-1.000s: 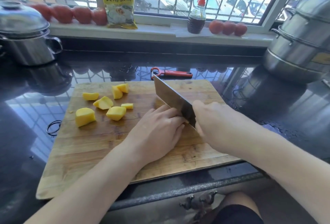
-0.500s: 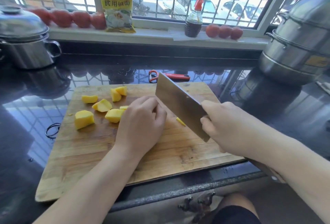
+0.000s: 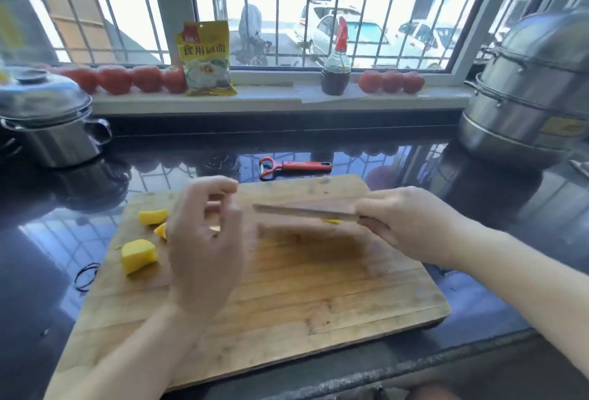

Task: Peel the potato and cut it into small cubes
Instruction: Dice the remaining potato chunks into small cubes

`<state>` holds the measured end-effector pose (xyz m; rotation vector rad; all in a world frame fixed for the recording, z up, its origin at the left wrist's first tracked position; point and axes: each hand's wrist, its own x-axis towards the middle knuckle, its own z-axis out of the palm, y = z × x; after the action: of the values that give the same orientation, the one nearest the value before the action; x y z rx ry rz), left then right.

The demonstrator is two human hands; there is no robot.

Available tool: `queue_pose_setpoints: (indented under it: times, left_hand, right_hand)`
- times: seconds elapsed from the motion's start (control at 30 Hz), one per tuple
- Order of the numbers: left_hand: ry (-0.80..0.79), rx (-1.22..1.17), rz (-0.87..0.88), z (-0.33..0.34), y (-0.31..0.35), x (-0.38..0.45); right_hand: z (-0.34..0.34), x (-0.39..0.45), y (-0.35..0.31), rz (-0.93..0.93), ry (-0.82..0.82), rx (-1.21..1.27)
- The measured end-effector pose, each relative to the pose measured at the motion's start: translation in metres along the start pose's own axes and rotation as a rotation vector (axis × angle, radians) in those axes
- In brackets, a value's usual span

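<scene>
Yellow peeled potato chunks point(image 3: 139, 254) lie on the left part of the wooden cutting board point(image 3: 318, 288); more pieces point(image 3: 153, 216) sit behind them, partly hidden by my left hand. My left hand point(image 3: 204, 240) hovers blurred above the board, fingers loosely curled, with nothing plainly held. My right hand point(image 3: 411, 221) grips the handle of a cleaver point(image 3: 306, 210), held level above the board with the blade pointing left. A small yellow scrap point(image 3: 331, 221) clings under the blade.
A red peeler point(image 3: 296, 166) lies on the black counter behind the board. A lidded steel pot point(image 3: 47, 125) stands far left and a tall steamer point(image 3: 529, 96) far right. Tomatoes point(image 3: 127, 79), a yellow bag point(image 3: 205, 58) and a bottle point(image 3: 336, 71) line the sill. A black band point(image 3: 86, 277) lies left of the board.
The cleaver rose off the board and turned from steeply tilted to level. My left hand slid left over the potato pieces and lifted. The camera tilted up.
</scene>
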<state>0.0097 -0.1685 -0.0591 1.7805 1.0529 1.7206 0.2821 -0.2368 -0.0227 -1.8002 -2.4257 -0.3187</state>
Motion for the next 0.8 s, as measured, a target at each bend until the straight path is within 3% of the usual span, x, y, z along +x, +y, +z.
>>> queue_pose_setpoints:
  times: [0.07, 0.1, 0.13, 0.27, 0.33, 0.53, 0.63, 0.73, 0.8]
  left_hand:
    - [0.014, -0.07, 0.008, 0.001, 0.02, 0.028]
    - [-0.068, -0.064, -0.007, 0.006, 0.03, 0.044]
    - [-0.229, -0.017, -0.042, 0.015, 0.039, 0.059]
    - [-1.179, 0.444, -0.115, 0.071, 0.054, 0.065]
    - [-1.374, 0.596, -0.045, 0.098, 0.044, 0.049]
    - [-1.351, 0.765, 0.0, 0.129, 0.029, 0.044]
    - [-1.141, 0.607, -0.119, 0.124, 0.032, 0.061]
    - [-0.872, 0.304, -0.288, 0.094, 0.037, 0.09]
    - [-0.789, 0.21, -0.346, 0.063, 0.035, 0.103]
  right_hand:
    - [0.014, -0.018, 0.007, -0.066, 0.09, -0.06]
    - [0.024, -0.025, 0.01, -0.078, 0.114, -0.07]
    - [0.032, -0.03, 0.011, -0.066, 0.136, -0.082]
    - [0.049, -0.039, 0.008, -0.04, 0.221, -0.117]
    - [0.049, -0.042, 0.006, -0.011, 0.236, -0.114]
    - [0.049, -0.045, 0.008, 0.009, 0.278, -0.106]
    - [0.045, -0.05, 0.008, 0.008, 0.284, -0.112]
    - [0.039, -0.056, 0.002, -0.025, 0.272, -0.111]
    - [0.033, -0.055, -0.004, -0.051, 0.257, -0.069]
